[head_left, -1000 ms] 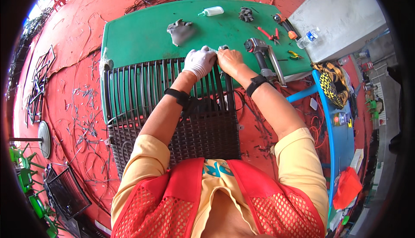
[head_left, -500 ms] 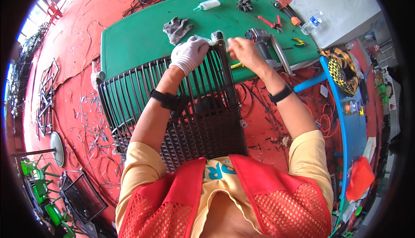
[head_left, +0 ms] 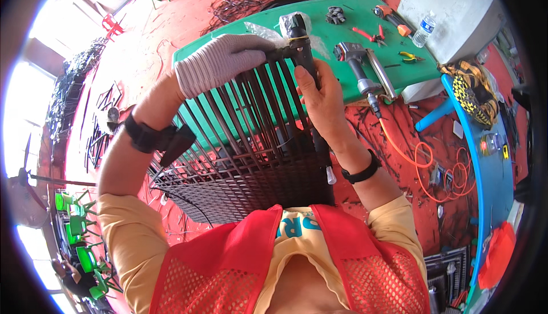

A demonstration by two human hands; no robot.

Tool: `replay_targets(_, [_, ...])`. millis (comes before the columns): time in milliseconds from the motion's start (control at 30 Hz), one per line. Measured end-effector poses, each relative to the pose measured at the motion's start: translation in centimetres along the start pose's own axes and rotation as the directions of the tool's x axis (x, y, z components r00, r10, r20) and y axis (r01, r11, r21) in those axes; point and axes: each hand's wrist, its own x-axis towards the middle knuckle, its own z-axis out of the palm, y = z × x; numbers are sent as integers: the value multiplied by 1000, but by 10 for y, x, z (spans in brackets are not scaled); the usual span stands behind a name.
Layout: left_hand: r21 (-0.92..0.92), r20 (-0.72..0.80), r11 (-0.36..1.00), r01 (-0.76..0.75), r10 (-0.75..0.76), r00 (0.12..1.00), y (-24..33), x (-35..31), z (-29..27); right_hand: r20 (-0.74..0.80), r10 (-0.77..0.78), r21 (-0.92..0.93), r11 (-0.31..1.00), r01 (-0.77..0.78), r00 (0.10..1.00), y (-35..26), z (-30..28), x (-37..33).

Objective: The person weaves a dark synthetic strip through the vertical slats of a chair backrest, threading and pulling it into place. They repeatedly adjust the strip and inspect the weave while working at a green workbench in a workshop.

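A partly woven dark brown rattan frame (head_left: 251, 185) stands tilted in front of me. Its lower part is tightly woven, and bare parallel strands run above up to the top rail. My left hand (head_left: 225, 60), in a whitish knit glove, is closed over that rail near the corner. My bare right hand (head_left: 322, 97) wraps round the dark side post below the corner, thumb on the near side. Clear plastic film (head_left: 286, 24) clings around the post's top, where a thin yellowish band shows. Some of my right fingers are hidden behind the post.
Beyond the frame is a green table (head_left: 354, 29) bearing an air-powered tool (head_left: 359, 63) with an orange hose (head_left: 397, 143), red-handled pliers (head_left: 371, 36), yellow-handled cutters (head_left: 410, 57) and a water bottle (head_left: 423, 30). A blue table (head_left: 494, 183) stands right. Strand scraps litter the red floor.
The frame's top corner has come up and closer to me. My right hand, earlier apart from the post, now grips it. My left hand has shifted left along the rail.
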Motion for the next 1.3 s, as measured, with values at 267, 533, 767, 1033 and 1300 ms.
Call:
replay_targets(267, [88, 249, 986, 142, -160, 955, 79, -45, -12, 83, -298, 141, 948, 285, 951, -38, -14, -58])
replay_targets(533, [87, 460, 991, -98, 47, 886, 117, -62, 38, 54, -543, 107, 837, 536, 838, -47, -48, -98])
replay_targets(767, [-6, 311, 718, -696, 663, 681, 102, -67, 69, -20, -613, -55, 789, 611, 790, -53, -57, -122])
replay_targets(1033, [100, 217, 594, -798, 770, 600, 85, -74, 79, 47, -828, -429, 489, 760, 559, -95, -52, -145])
replay_targets(1300, [35, 111, 598, -801, 794, 598, 75, -57, 83, 123, -715, -651, 465, 599, 688, -114, -45, -147])
